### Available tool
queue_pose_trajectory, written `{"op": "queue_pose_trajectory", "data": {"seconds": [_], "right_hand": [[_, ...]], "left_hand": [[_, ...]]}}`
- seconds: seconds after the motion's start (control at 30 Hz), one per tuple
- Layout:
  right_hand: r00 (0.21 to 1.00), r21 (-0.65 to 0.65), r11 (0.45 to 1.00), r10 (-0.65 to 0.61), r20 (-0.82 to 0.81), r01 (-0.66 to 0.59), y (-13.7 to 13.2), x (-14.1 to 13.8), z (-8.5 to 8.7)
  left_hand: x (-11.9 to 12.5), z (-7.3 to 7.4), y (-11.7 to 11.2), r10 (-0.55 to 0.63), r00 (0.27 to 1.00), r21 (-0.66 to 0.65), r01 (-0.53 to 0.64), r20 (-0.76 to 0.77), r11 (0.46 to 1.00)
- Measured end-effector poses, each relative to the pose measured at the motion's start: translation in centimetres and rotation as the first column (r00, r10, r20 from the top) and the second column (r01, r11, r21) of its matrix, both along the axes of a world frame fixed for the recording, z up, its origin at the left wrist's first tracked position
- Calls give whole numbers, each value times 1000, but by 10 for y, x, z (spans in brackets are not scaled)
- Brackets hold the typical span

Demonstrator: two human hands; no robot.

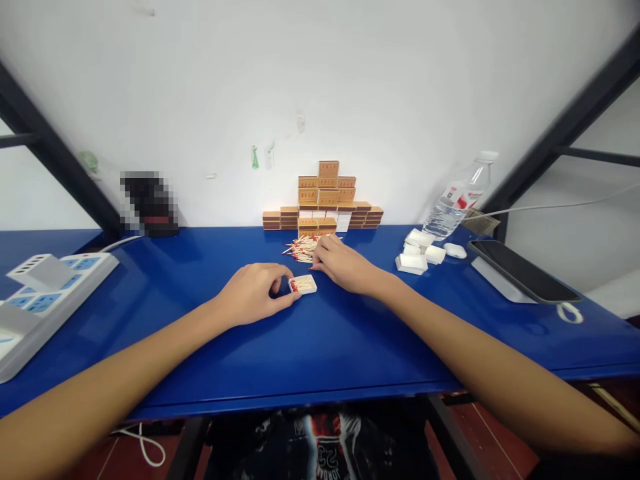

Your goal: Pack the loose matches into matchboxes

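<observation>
One small white cardboard tray [303,285], part-filled with red-tipped matches, is pinched by the left hand [255,291]; the right hand [343,265] gathers from the loose match pile [301,247] (plenty remain) near the blue tabletop's [320,347] back edge, grip unclear.

Workshop bench: blue table [320,347], power strip [45,293], stacked matchboxes [325,200].

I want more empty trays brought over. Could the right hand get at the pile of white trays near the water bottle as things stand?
Probably yes. The right hand rests by the loose matches, and only bare blue table lies between it and the white trays. The water bottle stands behind them, out of the way.
</observation>
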State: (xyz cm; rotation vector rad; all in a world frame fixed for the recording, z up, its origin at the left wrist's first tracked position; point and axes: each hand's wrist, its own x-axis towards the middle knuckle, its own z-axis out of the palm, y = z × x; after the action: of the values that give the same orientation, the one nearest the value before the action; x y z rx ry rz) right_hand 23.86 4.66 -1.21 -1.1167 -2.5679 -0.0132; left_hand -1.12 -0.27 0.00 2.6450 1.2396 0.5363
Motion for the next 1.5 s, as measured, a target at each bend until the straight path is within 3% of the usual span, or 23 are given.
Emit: {"op": "queue_pose_trajectory", "data": {"seconds": [0.17,0.3,0.47,0.67,1.2,1.5], "right_hand": [[982,5,998,68,-174,-68,-16,-5,12],[971,-55,983,164,-175,-176,-31,-16,14],[958,-131,976,136,-253,-173,-29,-6,17],[959,-238,943,183,-216,-234,-28,1,18],[946,-280,916,223,-234,-286,-32,-3,22],[959,-254,939,177,-222,-232,-34,-9,21]], "left_hand": [[0,0,0,19,1000,7,-19,11,1000],[0,-1,1,2,1000,17,-3,17,1000],[0,0,-1,12,1000,8,-12,24,1000],[1,1,0,2,1000,-7,-2,28,1000],[0,0,0,-56,998,-19,57,20,998],[0,-1,0,-66,998,-13,66,13,998]]}}
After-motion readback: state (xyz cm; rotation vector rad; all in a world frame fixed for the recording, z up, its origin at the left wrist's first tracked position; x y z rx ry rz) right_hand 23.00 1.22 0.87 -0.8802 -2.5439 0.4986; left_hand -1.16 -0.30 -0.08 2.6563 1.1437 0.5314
